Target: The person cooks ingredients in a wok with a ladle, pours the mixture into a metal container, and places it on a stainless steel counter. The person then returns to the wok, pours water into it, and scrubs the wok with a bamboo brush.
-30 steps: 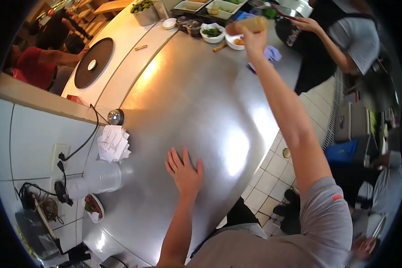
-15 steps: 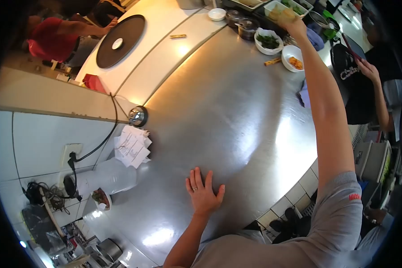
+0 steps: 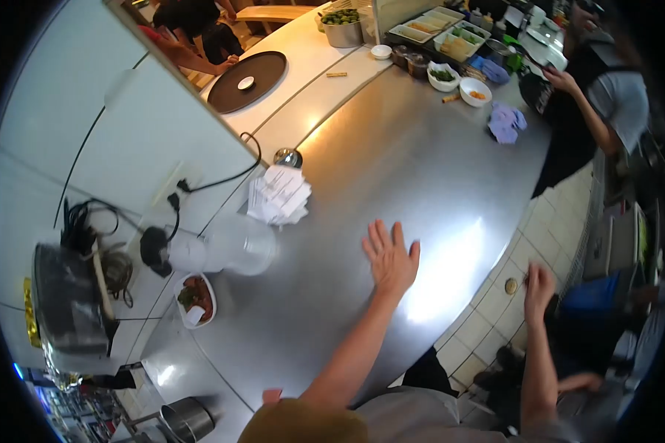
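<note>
My left hand (image 3: 391,260) rests on the steel counter (image 3: 332,295), palm down with fingers spread, holding nothing. Off the counter's right edge, above the tiled floor, my right hand (image 3: 539,294) is raised with its fingers curled together. Whether something small is pinched there I cannot make out. Paper slips (image 3: 279,194) lie in a pile left of my left hand, beside a metal call bell (image 3: 288,157). A clear plastic container (image 3: 244,244) lies along the wall side. Near it stands a white bowl (image 3: 213,303) with brown food and greens.
At the far end are a bowl of greens (image 3: 443,76), a bowl of orange food (image 3: 476,92), a purple cloth (image 3: 507,122) and ingredient trays (image 3: 459,46). A round dark tray (image 3: 247,81) sits on the ledge. A co-worker (image 3: 598,96) stands at right.
My right hand has come back from the far ingredient trays to beside my body, off the counter. My left hand stays flat on the steel. The view has shifted, showing more of the left side.
</note>
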`<state>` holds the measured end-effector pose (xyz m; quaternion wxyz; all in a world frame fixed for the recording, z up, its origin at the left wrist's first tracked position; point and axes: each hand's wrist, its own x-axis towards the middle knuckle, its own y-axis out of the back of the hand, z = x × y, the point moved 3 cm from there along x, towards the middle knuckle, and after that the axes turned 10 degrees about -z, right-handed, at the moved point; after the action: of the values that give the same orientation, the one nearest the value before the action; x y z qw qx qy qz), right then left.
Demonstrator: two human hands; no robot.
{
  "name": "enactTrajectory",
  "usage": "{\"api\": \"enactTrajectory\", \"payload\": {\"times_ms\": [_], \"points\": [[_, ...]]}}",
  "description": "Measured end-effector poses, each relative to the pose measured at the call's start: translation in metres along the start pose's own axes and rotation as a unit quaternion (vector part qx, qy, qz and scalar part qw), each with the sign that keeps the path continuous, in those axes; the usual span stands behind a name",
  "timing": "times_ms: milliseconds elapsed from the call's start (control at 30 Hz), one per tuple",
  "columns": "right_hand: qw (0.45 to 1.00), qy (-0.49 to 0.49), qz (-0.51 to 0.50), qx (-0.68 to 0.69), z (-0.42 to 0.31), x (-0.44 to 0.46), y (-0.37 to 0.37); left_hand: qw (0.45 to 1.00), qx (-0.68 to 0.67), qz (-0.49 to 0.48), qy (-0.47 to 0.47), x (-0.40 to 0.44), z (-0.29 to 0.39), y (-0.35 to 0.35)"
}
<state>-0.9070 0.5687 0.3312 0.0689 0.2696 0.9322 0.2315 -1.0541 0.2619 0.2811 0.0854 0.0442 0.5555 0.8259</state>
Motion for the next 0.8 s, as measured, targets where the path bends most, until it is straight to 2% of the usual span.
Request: {"api": "enactTrajectory", "payload": {"times_ms": [33,133,167,200,233,267,300,333,367,400,467,500,567,633,667,733,800], "points": [[0.999,-0.028,0.019,-0.037,0.046,-0.085,0.019,1.000,0.001,0.004,-0.012,-0.001,-0.003,-0.003],[0.954,-0.268,0.129,-0.027,0.131,-0.370,0.054,0.990,0.030,0.104,-0.089,-0.011,-0.020,-0.030],[0.931,-0.326,0.153,-0.061,0.144,-0.461,0.057,0.980,0.143,0.108,-0.084,-0.013,-0.022,-0.039],[0.897,-0.393,0.182,-0.086,0.149,-0.558,0.055,0.985,0.012,0.060,-0.159,-0.016,-0.036,-0.040],[0.863,-0.423,0.154,-0.229,0.132,-0.640,0.046,0.980,-0.032,0.005,-0.196,-0.025,-0.039,-0.027],[0.832,-0.486,0.126,-0.234,0.133,-0.720,0.031,0.975,-0.049,0.006,-0.217,-0.047,-0.034,-0.011],[0.801,-0.547,0.097,-0.225,0.136,-0.797,0.005,0.971,-0.048,-0.042,-0.229,-0.056,-0.034,-0.004],[0.776,-0.579,0.036,-0.249,0.132,-0.855,-0.022,0.939,-0.056,0.056,-0.336,-0.044,-0.063,-0.030],[0.759,-0.611,0.020,-0.222,0.099,-0.882,-0.039,0.888,-0.044,0.161,-0.429,-0.036,-0.092,-0.056],[0.745,-0.634,-0.010,-0.208,0.144,-0.955,-0.089,0.891,-0.232,-0.110,-0.374,-0.037,-0.088,-0.044],[0.661,-0.734,0.110,-0.110,0.132,-0.997,-0.142,0.869,-0.173,-0.056,-0.461,0.027,-0.113,-0.079],[0.676,-0.716,0.125,-0.122,0.126,-1.005,-0.161,0.870,-0.129,-0.024,-0.475,0.014,-0.100,-0.078],[0.636,-0.735,0.226,-0.063,0.125,-1.012,-0.206,0.880,-0.074,0.052,-0.466,-0.072,-0.059,-0.066],[0.624,-0.696,0.353,-0.038,0.104,-1.009,-0.233,0.877,-0.058,0.082,-0.470,-0.153,-0.032,-0.065],[0.598,-0.720,0.353,-0.009,0.098,-1.011,-0.247,0.865,-0.067,0.076,-0.491,-0.190,-0.022,-0.071],[0.564,-0.691,0.439,0.109,0.084,-1.043,-0.270,0.847,-0.046,0.030,-0.529,-0.262,-0.019,-0.084],[0.523,-0.702,0.467,0.122,0.059,-1.121,-0.310,0.824,-0.023,-0.026,-0.566,-0.357,-0.023,-0.103]]}}
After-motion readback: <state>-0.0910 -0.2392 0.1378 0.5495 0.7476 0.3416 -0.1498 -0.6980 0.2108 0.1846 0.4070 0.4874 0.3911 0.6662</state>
